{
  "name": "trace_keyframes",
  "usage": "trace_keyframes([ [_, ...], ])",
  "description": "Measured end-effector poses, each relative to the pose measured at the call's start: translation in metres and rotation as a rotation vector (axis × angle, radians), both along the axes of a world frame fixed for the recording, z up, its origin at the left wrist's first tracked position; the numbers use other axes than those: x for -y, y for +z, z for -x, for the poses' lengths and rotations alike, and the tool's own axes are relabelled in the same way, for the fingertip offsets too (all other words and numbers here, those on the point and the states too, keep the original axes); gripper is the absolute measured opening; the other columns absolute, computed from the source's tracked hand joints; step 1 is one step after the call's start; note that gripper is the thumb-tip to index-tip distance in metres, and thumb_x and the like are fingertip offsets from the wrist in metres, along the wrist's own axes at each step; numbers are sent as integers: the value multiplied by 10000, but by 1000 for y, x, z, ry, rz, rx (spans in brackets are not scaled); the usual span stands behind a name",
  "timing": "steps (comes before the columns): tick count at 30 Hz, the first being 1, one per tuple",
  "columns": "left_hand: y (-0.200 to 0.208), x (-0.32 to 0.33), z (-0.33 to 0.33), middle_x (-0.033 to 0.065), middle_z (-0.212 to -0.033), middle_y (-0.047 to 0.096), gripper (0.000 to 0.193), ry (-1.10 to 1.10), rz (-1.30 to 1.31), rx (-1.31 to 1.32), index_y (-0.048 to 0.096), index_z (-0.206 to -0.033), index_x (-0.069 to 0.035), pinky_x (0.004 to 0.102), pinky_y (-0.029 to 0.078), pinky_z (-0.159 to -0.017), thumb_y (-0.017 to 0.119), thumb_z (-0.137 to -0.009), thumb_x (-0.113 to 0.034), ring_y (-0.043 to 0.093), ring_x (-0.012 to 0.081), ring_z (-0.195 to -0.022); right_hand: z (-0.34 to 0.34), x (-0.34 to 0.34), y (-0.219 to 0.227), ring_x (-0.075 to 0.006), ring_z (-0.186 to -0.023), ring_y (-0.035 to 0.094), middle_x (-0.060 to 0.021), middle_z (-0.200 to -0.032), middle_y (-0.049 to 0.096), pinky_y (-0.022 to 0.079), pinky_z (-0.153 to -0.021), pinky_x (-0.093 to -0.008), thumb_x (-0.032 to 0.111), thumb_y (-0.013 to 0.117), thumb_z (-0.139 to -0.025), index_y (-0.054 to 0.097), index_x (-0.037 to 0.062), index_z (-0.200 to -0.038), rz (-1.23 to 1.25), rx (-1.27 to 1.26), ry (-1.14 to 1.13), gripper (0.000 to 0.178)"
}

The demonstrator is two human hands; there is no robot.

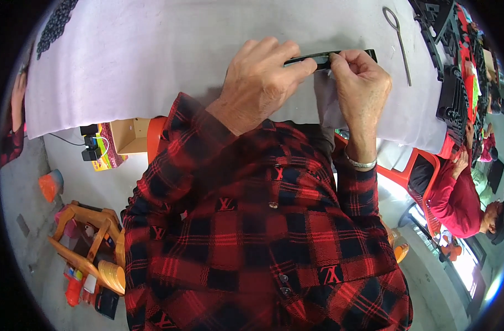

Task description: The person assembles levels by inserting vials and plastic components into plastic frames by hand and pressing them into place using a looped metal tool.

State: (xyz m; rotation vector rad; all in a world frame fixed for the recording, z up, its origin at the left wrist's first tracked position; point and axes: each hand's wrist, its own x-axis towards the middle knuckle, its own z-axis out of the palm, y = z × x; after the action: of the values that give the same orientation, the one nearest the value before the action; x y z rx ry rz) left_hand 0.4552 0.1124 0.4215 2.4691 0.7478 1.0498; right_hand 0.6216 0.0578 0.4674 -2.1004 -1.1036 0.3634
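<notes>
A narrow black strip-shaped part (322, 60) with a glossy edge is held over the white-covered table. My left hand (266, 80) grips its left end between thumb and fingers. Toward the right end, my right hand (362, 83) pinches it with thumb and bent index finger; whether something small is also in that pinch is hidden. The part's far right tip sticks out past my right knuckles. To the right of my right hand lies a thin metal rod tool with a looped end (398, 41), touched by neither hand.
A pile of small black pieces (56, 25) lies at the far left of the white table cover (125, 55). Black parts are stacked (453, 102) along the right edge. Another person's hand (19, 94) shows at left; a co-worker in red (456, 204) sits at right. A wooden frame (89, 237) stands lower left.
</notes>
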Motion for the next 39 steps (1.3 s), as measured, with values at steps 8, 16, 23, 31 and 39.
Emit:
trace_keyframes([
  [8,4,-5,2,-16,-917,599,375,-34,-93,-70,725,-1081,-162,356,460,-709,817,-721,-110,573,215,-811,-2,4,-13,-89,-543,580,-40,-571,625,479,-553,-299,168,712,-857,762,0,-876,-98,-101,-18,176],
  [16,7,-8,5,9,-961,611,386,-105,-77,-121,714,-1090,-150,362,486,-729,824,-720,-136,593,222,-864,9,13,-11,-61,-570,580,-31,-632,652,456,-517,-260,119,637,-944,723,-45,-1029,-178,-462,-52,204],
  [23,5,-7,4,4,-962,602,386,-83,-95,-132,705,-1090,-151,361,496,-743,821,-722,-150,592,221,-882,7,19,-13,-80,-601,607,-44,-649,659,490,-580,-265,109,639,-934,676,-40,-1131,-109,-383,52,249],
  [31,9,-6,2,8,-907,537,374,-78,-112,-155,686,-1086,-148,349,495,-736,811,-734,-143,571,212,-864,4,25,-23,-115,-661,612,-69,-849,693,511,-608,-291,50,753,-824,680,9,-1123,-315,-229,76,311],
  [39,9,-8,2,9,-900,522,370,-75,-124,-171,683,-1082,-140,356,502,-732,810,-735,-135,563,212,-853,-14,27,-15,-269,-839,642,-100,-1088,650,529,-750,-364,56,759,-757,700,69,-1110,-264,262,477,358],
])
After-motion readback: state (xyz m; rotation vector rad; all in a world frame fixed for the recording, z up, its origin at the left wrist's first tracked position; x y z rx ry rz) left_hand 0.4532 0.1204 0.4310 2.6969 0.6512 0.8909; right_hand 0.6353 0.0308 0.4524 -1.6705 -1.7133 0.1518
